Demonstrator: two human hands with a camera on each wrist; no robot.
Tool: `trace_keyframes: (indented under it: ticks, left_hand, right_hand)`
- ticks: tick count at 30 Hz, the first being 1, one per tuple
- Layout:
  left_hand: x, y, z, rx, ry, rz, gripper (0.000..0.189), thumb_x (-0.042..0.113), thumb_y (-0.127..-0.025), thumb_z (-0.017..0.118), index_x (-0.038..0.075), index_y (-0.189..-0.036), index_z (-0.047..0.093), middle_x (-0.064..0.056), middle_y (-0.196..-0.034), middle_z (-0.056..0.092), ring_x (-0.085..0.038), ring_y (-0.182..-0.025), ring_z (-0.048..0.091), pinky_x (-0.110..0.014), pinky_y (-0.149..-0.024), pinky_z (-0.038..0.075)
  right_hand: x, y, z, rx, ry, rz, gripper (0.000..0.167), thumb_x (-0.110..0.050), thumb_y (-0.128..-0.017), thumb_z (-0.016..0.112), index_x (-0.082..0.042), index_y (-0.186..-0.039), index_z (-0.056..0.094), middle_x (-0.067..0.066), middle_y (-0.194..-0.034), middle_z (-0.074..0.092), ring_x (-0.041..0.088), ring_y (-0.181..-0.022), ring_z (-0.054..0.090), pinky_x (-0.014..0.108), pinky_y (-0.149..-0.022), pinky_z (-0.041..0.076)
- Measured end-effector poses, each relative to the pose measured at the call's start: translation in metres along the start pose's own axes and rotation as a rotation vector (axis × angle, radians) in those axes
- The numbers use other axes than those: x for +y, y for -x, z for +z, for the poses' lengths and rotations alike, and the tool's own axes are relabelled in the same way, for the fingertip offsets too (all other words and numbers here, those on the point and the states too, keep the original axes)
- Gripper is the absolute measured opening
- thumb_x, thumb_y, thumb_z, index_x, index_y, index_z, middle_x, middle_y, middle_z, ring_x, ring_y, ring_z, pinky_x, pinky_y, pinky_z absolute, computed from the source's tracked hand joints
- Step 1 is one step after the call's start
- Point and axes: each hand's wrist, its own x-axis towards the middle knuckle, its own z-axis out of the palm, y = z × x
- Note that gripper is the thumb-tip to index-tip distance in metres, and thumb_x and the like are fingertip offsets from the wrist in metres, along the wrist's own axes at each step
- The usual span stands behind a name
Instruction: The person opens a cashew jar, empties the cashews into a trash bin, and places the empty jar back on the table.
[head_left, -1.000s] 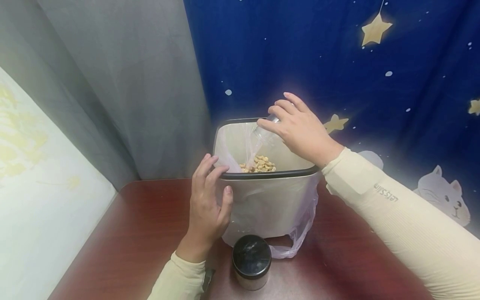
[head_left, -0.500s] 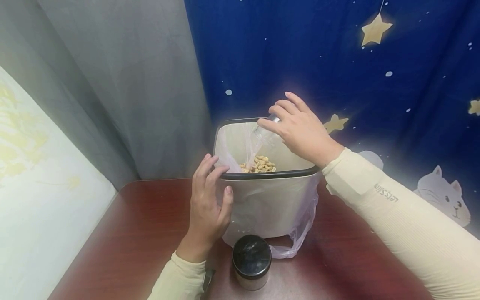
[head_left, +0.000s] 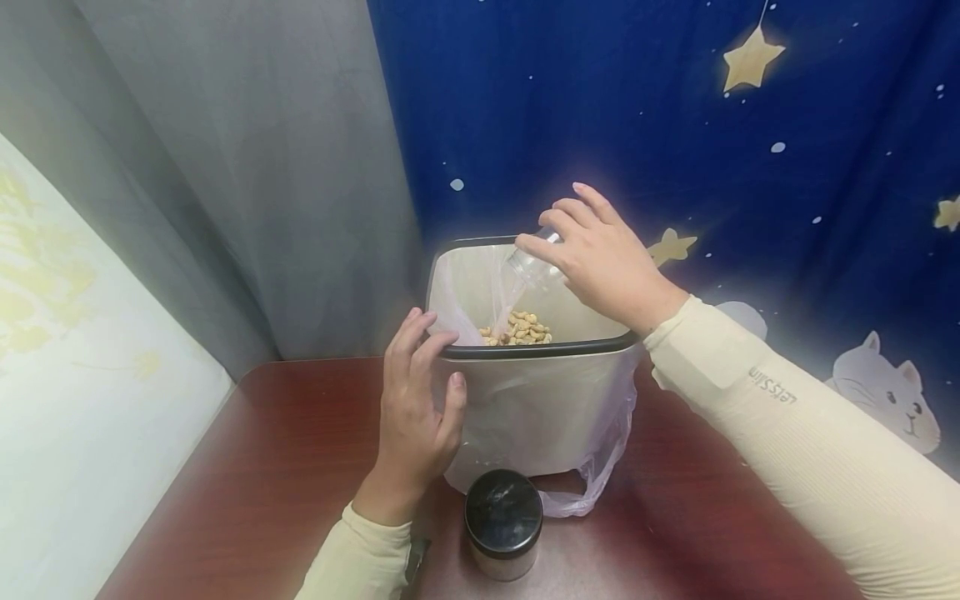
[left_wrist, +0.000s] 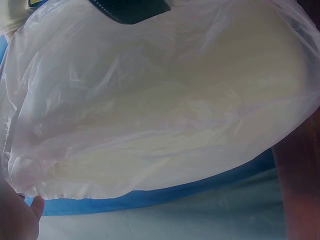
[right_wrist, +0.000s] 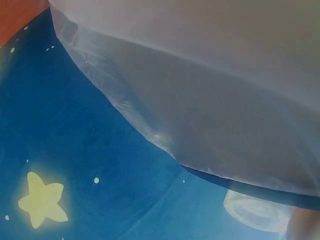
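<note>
My right hand [head_left: 600, 258] grips a clear jar [head_left: 534, 265], tilted with its mouth facing down and left inside the opening of a trash bin [head_left: 536, 400]. In the right wrist view, part of the clear jar [right_wrist: 257, 212] shows past the bin's edge. The cream bin has a black rim and a thin translucent plastic bag [head_left: 611, 450] as liner. A heap of peanuts [head_left: 528, 328] in their shells lies inside, partly hidden by the near rim. My left hand [head_left: 416, 400] rests its fingertips at the bin's near left corner, with the thumb against the front wall.
A jar with a black lid [head_left: 503, 512] stands on the reddish-brown table [head_left: 300, 450] in front of the bin. Behind hang a grey curtain [head_left: 247, 167] and a blue starry curtain [head_left: 600, 100]. A white wall panel [head_left: 90, 375] borders the table's left side.
The clear jar and the fingers of my right hand have shifted very slightly to the right. My left hand, the bin and the visible peanuts have stayed in place.
</note>
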Motion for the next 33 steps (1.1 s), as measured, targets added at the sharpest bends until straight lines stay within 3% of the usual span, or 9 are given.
trace_keyframes:
  ticks: [33]
  left_hand:
    - [0.0004,0.0,0.0014,0.018,0.005,0.021,0.041,0.013,-0.087,0.05,0.002,-0.126,0.058,-0.019,-0.143,0.05,-0.037,-0.142,0.04,-0.042,-0.121,0.03]
  right_hand:
    - [0.0007,0.0034,-0.0002,0.025,-0.048,0.099,0.066,-0.001,-0.072,0.079,-0.021,-0.131,0.058,0.015,-0.12,0.063,0.037,-0.121,0.051,0.057,-0.12,0.022]
